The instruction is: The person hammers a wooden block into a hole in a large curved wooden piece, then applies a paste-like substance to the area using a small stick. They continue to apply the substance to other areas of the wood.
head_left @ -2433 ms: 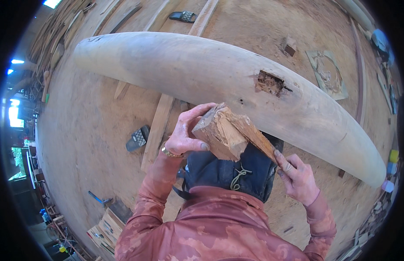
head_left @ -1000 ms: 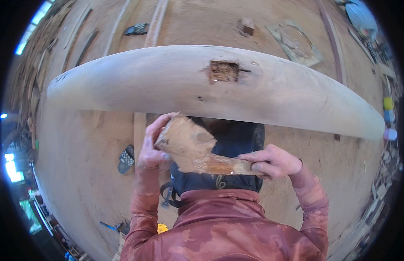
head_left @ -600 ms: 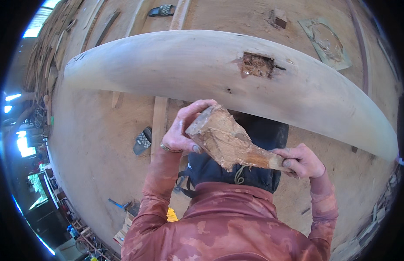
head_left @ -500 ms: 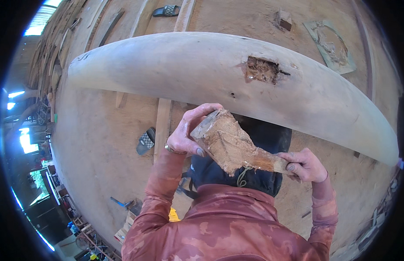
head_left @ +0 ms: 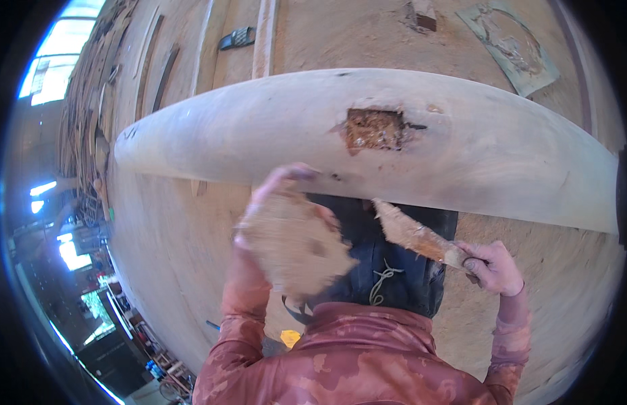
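My left hand (head_left: 278, 178) is wrapped round the edge of a slab (head_left: 296, 246) smeared with tan paste. Motion blurs both the hand and the slab. In my right hand (head_left: 497, 267) is the handle of a putty knife (head_left: 416, 235), its blade coated in brown paste and pointing up and left. Blade and slab are apart. Just beyond both hands, a long pale curved wooden piece (head_left: 259, 131) lies across the view. A roughly rectangular recess (head_left: 375, 129) in its upper face has a rough brown, speckled inside, with a dark crack at its right side.
A paste-smeared greenish sheet (head_left: 539, 75) lies on the dusty floor at the far right. Near it is a small wooden block (head_left: 423, 15). Long timbers (head_left: 265, 40) and a slipper (head_left: 237, 38) lie beyond the curved piece. Stacked wood strips (head_left: 84, 94) line the left.
The putty knife has come away from the slab. My left hand has moved left with the slab, now turned with its pasty face toward me. The view has shifted slightly.
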A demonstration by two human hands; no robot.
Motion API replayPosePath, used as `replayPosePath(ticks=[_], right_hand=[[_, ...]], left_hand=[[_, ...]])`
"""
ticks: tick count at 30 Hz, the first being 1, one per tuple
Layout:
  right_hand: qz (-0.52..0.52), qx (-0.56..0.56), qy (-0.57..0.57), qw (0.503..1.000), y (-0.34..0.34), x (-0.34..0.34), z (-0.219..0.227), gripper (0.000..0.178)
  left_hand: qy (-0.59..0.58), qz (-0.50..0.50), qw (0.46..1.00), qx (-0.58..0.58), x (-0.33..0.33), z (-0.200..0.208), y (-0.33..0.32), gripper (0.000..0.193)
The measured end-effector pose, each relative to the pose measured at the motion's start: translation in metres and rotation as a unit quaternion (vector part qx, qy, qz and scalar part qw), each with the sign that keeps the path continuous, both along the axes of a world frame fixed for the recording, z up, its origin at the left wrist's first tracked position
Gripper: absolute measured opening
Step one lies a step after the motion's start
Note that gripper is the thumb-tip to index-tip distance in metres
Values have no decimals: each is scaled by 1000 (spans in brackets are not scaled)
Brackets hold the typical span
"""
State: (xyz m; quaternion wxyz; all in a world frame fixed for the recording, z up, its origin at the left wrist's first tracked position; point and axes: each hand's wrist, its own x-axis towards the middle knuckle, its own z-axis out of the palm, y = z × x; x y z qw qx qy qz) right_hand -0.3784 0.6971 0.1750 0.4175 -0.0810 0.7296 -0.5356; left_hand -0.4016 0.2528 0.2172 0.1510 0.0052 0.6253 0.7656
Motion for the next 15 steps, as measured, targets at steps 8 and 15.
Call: replayPosePath(ticks=[8, 15], right_hand=[[-381, -163, 73, 907, 16, 50, -51, 55], [-479, -150, 108, 858, 0, 57, -67, 58]], left_hand=[[270, -46, 833, -480, -88, 50, 47, 81], [347, -169, 635, -669, -92, 33, 95, 91]])
